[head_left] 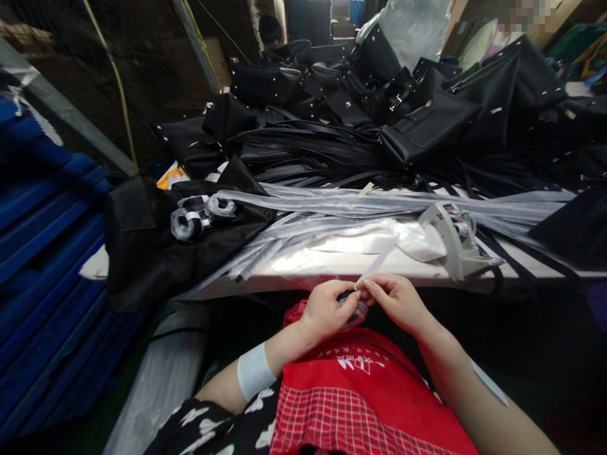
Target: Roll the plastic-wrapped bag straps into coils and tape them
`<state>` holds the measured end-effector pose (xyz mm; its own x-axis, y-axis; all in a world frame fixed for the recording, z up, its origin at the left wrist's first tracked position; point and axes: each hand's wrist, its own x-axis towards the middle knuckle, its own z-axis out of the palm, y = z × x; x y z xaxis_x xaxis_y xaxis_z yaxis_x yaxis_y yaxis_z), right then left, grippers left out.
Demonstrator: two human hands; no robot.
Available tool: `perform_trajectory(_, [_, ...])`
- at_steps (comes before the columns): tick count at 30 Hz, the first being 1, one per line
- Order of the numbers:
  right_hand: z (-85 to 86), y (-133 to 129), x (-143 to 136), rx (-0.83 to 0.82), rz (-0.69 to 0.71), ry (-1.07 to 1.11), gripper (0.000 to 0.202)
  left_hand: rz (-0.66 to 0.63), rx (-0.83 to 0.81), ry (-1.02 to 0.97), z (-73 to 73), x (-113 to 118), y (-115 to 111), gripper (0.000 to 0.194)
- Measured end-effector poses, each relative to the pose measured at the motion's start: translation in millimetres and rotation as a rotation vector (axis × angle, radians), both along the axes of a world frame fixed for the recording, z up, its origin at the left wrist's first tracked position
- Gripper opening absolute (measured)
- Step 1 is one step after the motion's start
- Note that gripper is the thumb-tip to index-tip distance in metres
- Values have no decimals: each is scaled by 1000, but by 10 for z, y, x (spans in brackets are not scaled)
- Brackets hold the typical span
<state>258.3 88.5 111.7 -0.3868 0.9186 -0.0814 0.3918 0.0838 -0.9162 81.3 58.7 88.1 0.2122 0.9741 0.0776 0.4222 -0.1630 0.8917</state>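
Above the red apron (360, 385), two hands' fingers (348, 303) pinch one clear strip (374, 268); two wrapped rolls (202, 215) lie beyond.

Between your left hand (327, 309) and right hand (397, 299) you pinch a thin, translucent plastic strip (374, 266), smooth and faintly glossy. The long sleeves (379, 205) heaped on the table look like the same clear film. The bags (427, 126) behind are black leather-like material with a soft sheen and small bright metal studs. Your apron (360, 392) is matt red woven cloth
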Motion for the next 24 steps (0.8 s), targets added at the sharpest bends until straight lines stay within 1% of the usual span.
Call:
perform_trajectory(2, [-10, 10, 29, -4, -12, 13, 36, 6, -31, -58, -9, -5, 9, 25])
perform_trajectory(3, [-23, 20, 47, 11, -48, 5, 37, 16, -51, -106, -14, -9, 19, 26])
perform_trajectory(6, [-83, 64, 97, 71, -229, -6, 37, 63, -118, -263, -32, -23, 60, 29])
perform_trajectory(7, [-104, 76, 104, 72, -266, 11, 36, 72, -144, -300, -37, -23, 72, 29])
perform_trajectory(9, [-137, 87, 93, 25, -256, 82, 38, 72, -199, -335, -44, -12, 82, 31])
perform_trajectory(12, [-157, 67, 32, -108, -151, 228, 44, 10, -257, -286, -46, 31, 56, 30])
perform_trajectory(14, [-157, 52, 0, -139, -171, 316, 42, -58, -281, -240, -43, 61, 23, 30])
perform_trajectory(16, [-153, 51, 8, -84, -244, 335, 41, -113, -297, -226, -37, 71, -2, 30])
perform_trajectory(17, [-150, 56, 27, -36, -266, 286, 40, -119, -302, -229, -33, 66, -7, 31])
perform_trajectory(19, [-143, 66, 78, 76, -247, 58, 36, -98, -302, -240, -21, 39, 3, 34])
perform_trajectory(22, [-130, 57, 118, 270, -147, -401, 34, -57, -285, -260, 3, -19, 53, 34])
perform_trajectory(24, [-121, 28, 99, 380, -64, -571, 36, -38, -264, -272, 16, -47, 89, 32])
